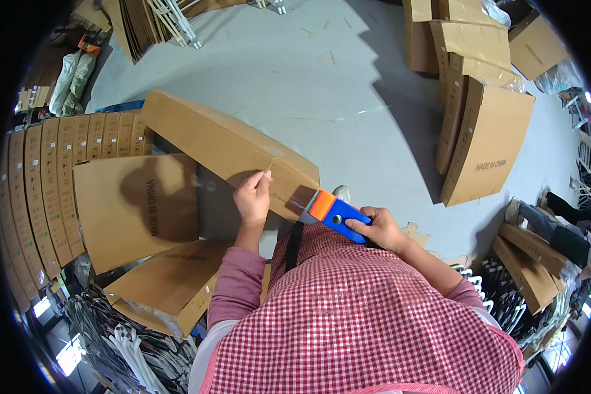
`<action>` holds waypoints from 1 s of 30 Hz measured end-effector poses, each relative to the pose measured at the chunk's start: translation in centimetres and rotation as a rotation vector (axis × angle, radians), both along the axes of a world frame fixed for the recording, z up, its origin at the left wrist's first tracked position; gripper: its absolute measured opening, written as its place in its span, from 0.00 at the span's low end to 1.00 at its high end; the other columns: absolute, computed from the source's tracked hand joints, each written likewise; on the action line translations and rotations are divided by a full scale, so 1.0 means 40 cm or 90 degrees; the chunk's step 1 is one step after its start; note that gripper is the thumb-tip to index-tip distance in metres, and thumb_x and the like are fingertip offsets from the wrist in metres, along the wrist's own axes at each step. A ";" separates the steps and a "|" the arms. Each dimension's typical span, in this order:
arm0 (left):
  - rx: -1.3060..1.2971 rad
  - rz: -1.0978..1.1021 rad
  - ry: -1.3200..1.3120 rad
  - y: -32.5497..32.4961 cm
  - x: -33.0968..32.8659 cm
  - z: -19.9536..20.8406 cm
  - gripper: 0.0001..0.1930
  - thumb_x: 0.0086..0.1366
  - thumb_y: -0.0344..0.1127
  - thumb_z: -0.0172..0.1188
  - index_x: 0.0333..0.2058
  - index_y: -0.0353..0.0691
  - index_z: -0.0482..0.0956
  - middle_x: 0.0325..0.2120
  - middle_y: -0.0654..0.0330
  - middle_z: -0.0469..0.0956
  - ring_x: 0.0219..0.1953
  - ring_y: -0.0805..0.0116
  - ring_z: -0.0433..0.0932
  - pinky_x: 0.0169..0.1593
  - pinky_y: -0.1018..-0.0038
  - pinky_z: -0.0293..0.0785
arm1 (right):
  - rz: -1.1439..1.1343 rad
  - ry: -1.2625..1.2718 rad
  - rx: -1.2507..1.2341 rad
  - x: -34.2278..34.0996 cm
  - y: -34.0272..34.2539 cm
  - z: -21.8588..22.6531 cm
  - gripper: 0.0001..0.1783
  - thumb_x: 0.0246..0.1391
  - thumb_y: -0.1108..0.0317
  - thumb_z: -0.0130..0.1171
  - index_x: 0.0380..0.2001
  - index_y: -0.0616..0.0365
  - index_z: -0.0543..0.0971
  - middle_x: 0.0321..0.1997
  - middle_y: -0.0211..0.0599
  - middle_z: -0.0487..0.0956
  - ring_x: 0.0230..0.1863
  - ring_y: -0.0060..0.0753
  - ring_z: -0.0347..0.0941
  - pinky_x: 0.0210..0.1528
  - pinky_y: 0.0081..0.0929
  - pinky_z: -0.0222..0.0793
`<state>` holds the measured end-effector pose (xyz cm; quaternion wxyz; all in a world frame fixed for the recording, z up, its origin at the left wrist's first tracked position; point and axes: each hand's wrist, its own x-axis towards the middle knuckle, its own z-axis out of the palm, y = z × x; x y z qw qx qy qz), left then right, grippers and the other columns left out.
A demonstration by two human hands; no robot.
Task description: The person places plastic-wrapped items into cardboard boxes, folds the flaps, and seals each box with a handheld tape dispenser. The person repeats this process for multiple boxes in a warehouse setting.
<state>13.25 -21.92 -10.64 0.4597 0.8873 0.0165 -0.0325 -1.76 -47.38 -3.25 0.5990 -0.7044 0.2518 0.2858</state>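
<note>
From my remote view, a row of narrow cartons [49, 197] stands upright at the far left, apparently closed and stacked side by side, so I judge these finished. Next to them a broad carton [134, 210] rests at a tilt, its flat face toward me, with another carton [171, 276] lying below it; whether either is sealed I cannot tell.

In the middle is the piece in work: a long carton [223, 141], slanting from the upper left down to the wearer's apron [354, 302]. Its panels look folded shut, so the closing seems done; the near end appears to be the part left, though I cannot make out how much tape is on it.

The left hand [253, 197] is at that end's upper edge, fingers drawn together in a pinch; whether anything thin is between them I cannot tell. The tape dispenser [338, 217], blue and orange, has its front at the carton's near end, and the right hand [382, 230] grips it from behind. Farther right, more cartons [492, 138] stand upright on the grey floor [295, 72].
</note>
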 end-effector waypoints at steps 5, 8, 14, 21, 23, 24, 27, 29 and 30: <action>0.074 -0.109 -0.233 0.038 -0.009 -0.059 0.08 0.58 0.34 0.71 0.37 0.44 0.88 0.51 0.56 0.70 0.38 0.64 0.69 0.43 0.73 0.71 | -0.031 -0.045 0.047 -0.057 0.002 -0.045 0.23 0.55 0.52 0.69 0.40 0.64 0.84 0.28 0.36 0.82 0.30 0.22 0.77 0.37 0.26 0.75; 0.186 -0.085 -0.333 0.042 -0.021 -0.077 0.09 0.57 0.33 0.71 0.38 0.46 0.89 0.52 0.54 0.70 0.44 0.60 0.69 0.50 0.67 0.69 | -0.044 -0.068 0.037 -0.077 0.033 -0.103 0.24 0.54 0.51 0.69 0.41 0.63 0.84 0.27 0.38 0.82 0.29 0.24 0.77 0.36 0.27 0.75; 0.127 -0.068 -0.303 0.048 -0.013 -0.071 0.23 0.63 0.34 0.64 0.57 0.42 0.75 0.68 0.49 0.55 0.69 0.46 0.55 0.65 0.56 0.60 | -0.022 -0.101 -0.015 -0.099 0.061 -0.163 0.25 0.54 0.47 0.68 0.37 0.61 0.83 0.24 0.42 0.80 0.27 0.34 0.77 0.34 0.33 0.73; 0.403 -0.334 -0.281 0.005 0.034 -0.039 0.24 0.72 0.43 0.48 0.64 0.47 0.68 0.68 0.54 0.60 0.71 0.49 0.54 0.70 0.42 0.42 | -0.020 -0.101 -0.015 -0.109 0.069 -0.151 0.26 0.54 0.45 0.68 0.35 0.63 0.83 0.25 0.42 0.81 0.28 0.35 0.78 0.35 0.33 0.74; 0.468 -0.510 -0.262 -0.011 0.046 -0.044 0.18 0.73 0.46 0.46 0.54 0.52 0.79 0.61 0.61 0.70 0.69 0.53 0.59 0.71 0.43 0.42 | -0.028 -0.087 -0.007 -0.110 0.071 -0.150 0.27 0.54 0.45 0.67 0.35 0.62 0.83 0.25 0.42 0.80 0.28 0.35 0.79 0.35 0.33 0.73; 0.446 -0.469 -0.244 -0.015 0.049 -0.047 0.18 0.73 0.47 0.45 0.51 0.51 0.81 0.58 0.62 0.72 0.68 0.54 0.60 0.71 0.44 0.42 | -0.037 -0.083 -0.008 -0.111 0.069 -0.150 0.27 0.54 0.44 0.67 0.35 0.62 0.83 0.24 0.41 0.80 0.28 0.35 0.79 0.35 0.33 0.73; 0.443 -0.463 -0.216 -0.019 0.067 -0.057 0.17 0.73 0.46 0.45 0.44 0.49 0.83 0.50 0.64 0.77 0.63 0.57 0.64 0.71 0.45 0.42 | 0.012 -0.096 -0.044 -0.140 0.044 -0.143 0.26 0.53 0.44 0.67 0.35 0.61 0.83 0.23 0.44 0.80 0.28 0.40 0.79 0.35 0.34 0.73; 0.434 -0.453 -0.227 -0.018 0.077 -0.061 0.17 0.73 0.45 0.45 0.39 0.48 0.84 0.46 0.66 0.79 0.59 0.59 0.67 0.71 0.47 0.42 | 0.032 -0.147 -0.077 -0.184 0.013 -0.130 0.26 0.53 0.45 0.67 0.37 0.60 0.83 0.24 0.47 0.80 0.29 0.44 0.79 0.36 0.36 0.73; 0.425 -0.438 -0.232 -0.016 0.082 -0.062 0.17 0.73 0.45 0.45 0.37 0.48 0.84 0.44 0.66 0.80 0.57 0.60 0.69 0.71 0.47 0.43 | 0.035 -0.105 -0.098 -0.211 -0.004 -0.124 0.26 0.53 0.44 0.67 0.38 0.59 0.83 0.25 0.47 0.80 0.30 0.44 0.80 0.36 0.36 0.74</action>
